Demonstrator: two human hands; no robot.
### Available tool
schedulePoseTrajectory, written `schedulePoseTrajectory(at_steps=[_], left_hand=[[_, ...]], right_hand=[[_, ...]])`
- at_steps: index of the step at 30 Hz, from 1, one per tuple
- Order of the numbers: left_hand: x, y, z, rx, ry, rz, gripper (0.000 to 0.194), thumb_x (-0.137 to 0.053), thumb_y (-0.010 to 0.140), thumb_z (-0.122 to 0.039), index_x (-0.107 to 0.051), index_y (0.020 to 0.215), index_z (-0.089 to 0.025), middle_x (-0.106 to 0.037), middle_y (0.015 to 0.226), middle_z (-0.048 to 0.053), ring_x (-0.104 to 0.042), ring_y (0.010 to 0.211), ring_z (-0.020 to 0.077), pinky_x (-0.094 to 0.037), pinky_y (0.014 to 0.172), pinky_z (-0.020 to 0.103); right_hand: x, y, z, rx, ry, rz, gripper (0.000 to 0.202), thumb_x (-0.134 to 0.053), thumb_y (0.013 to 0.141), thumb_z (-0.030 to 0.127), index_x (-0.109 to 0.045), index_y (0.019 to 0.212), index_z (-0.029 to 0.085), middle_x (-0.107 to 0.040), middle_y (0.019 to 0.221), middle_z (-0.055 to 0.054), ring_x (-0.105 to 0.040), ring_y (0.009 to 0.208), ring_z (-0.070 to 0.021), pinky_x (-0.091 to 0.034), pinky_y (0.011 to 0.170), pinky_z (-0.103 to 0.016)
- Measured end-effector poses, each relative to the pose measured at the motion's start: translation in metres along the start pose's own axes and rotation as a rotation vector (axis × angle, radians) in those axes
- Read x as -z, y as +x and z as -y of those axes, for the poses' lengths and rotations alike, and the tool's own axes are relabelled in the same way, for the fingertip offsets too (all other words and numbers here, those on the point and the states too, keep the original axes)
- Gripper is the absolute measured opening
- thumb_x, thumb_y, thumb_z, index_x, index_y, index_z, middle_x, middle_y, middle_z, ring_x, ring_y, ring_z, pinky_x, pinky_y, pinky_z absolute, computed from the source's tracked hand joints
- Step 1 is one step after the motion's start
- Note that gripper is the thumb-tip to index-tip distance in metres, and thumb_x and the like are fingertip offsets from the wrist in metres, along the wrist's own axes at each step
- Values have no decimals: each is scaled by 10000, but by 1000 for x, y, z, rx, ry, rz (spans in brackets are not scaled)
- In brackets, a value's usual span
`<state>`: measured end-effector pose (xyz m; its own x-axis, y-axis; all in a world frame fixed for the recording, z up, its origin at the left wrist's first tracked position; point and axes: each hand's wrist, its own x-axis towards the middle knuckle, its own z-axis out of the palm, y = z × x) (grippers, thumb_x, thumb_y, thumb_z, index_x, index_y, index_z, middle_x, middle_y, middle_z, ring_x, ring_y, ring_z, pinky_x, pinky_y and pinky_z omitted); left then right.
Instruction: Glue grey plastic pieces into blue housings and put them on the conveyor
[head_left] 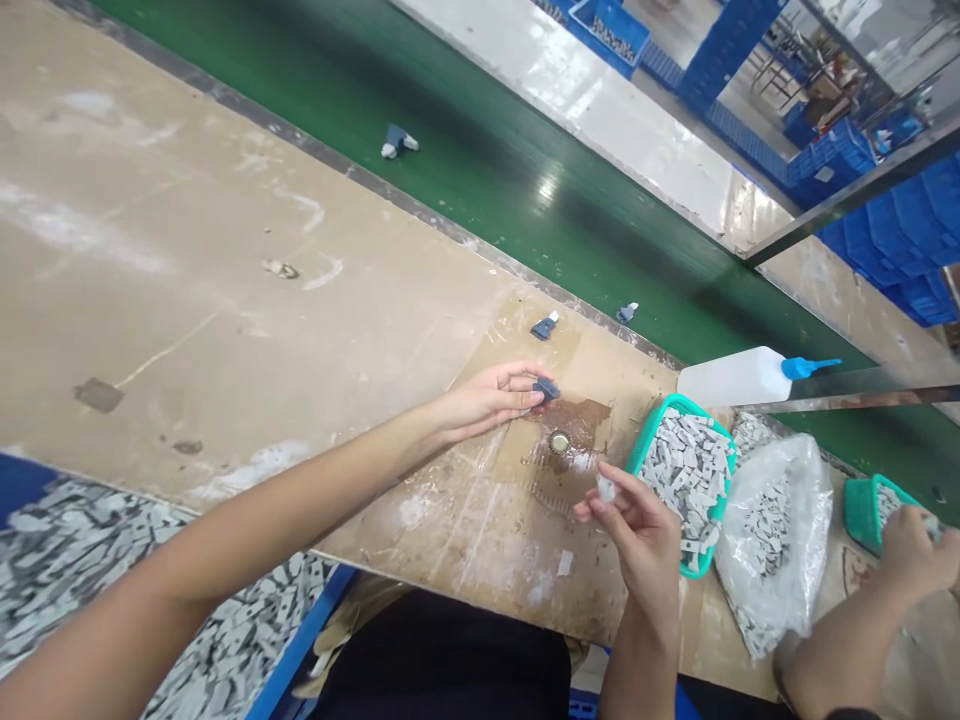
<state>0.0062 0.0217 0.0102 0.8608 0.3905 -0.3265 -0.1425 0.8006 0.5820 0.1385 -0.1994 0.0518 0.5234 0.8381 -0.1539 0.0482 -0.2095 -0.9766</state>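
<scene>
My left hand (504,398) is closed on a small dark blue-grey plastic part (546,388), gripped between thumb and fingertips over the worktable. Between the thumb and fingers of my right hand (637,520) is a small whitish plastic piece (606,488), partly covered by the fingers. A round shallow metal cap (559,442) lies on a brown stained patch between both hands. Just beyond my left hand, a dark part with a white tip (543,326) rests on the board. The green basket (639,446) beside my right hand holds many small grey-white pieces.
A white bottle with a blue nozzle (735,378) lies behind the basket. Right of it sits a clear plastic bag (806,500) of pieces. Another person's hand (915,555) works at far right. Similar parts (399,141) lie on the green belt (480,180). A bin of grey parts (247,620) stands lower left.
</scene>
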Motion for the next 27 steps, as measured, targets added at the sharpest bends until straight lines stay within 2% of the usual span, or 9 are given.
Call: schedulePoseTrajectory(at_steps=[2, 5, 7, 10, 12, 15, 18, 22, 27], left_hand=[[-1, -1, 1, -8, 5, 18, 390, -859, 698, -159, -616, 1002, -137, -747, 946, 67, -716, 861, 146, -505, 830, 248], [-3, -2, 1, 8, 26, 44, 344, -818, 753, -198, -572, 989, -152, -746, 961, 83, -686, 778, 136, -475, 761, 271], [-5, -2, 0, 11, 30, 38, 263, -771, 793, -186, -570, 960, -153, -742, 923, 75, -626, 699, 96, -419, 682, 235], [-7, -2, -1, 21, -8, 10, 117, -658, 883, -212, -649, 966, -130, -719, 890, 73, -596, 752, 96, -373, 644, 216], [-6, -1, -2, 40, -50, 4, 195, -576, 936, -246, -709, 990, -115, -702, 928, 86, -605, 848, 118, -384, 657, 219], [-3, 1, -1, 45, -103, -2, 260, -554, 952, -254, -747, 1066, -121, -695, 1008, 103, -602, 893, 135, -424, 715, 237], [0, 1, -2, 41, -132, -10, 261, -638, 894, -160, -741, 1132, -138, -699, 1102, 114, -616, 915, 140, -459, 840, 269], [-2, -3, -7, 74, -126, -16, 344, -705, 760, 13, -752, 1078, -109, -721, 1107, 116, -652, 940, 136, -460, 952, 276], [-3, -2, -8, 77, -115, -38, 296, -710, 710, 44, -753, 972, -86, -747, 1015, 99, -681, 917, 127, -452, 1038, 286]], right_hand=[[-5, 6, -2, 101, -194, -45, 225, -686, 892, 307, -751, 1107, 300, -669, 829, -17, -672, 681, -138, -561, 605, -260], [-12, 14, -8, 212, -434, -137, 198, -672, 895, 338, -768, 1057, 277, -664, 1092, -78, -686, 873, -174, -579, 712, -294], [-15, 17, -13, 226, -497, -150, 214, -633, 920, 341, -758, 1074, 259, -666, 1161, -93, -696, 903, -178, -583, 771, -313], [-18, 17, -22, 207, -527, -136, 305, -548, 967, 325, -700, 1215, 234, -711, 1011, -76, -706, 810, -159, -580, 758, -307], [-20, 17, -26, 198, -552, -187, 344, -541, 967, 328, -673, 1262, 211, -717, 986, -80, -709, 825, -166, -577, 768, -308], [-25, 18, -30, 213, -604, -277, 326, -562, 958, 349, -705, 1201, 185, -737, 1005, -96, -712, 842, -178, -574, 785, -314], [-33, 20, -30, 294, -704, -293, 306, -573, 960, 368, -744, 1132, 181, -754, 956, -95, -709, 840, -184, -567, 774, -308], [-40, 24, -30, 422, -814, -322, 293, -585, 965, 371, -766, 1095, 181, -755, 834, -73, -688, 718, -153, -554, 675, -268], [-40, 27, -35, 524, -845, -310, 214, -624, 950, 289, -770, 1079, 200, -754, 814, -52, -683, 683, -130, -564, 676, -258]])
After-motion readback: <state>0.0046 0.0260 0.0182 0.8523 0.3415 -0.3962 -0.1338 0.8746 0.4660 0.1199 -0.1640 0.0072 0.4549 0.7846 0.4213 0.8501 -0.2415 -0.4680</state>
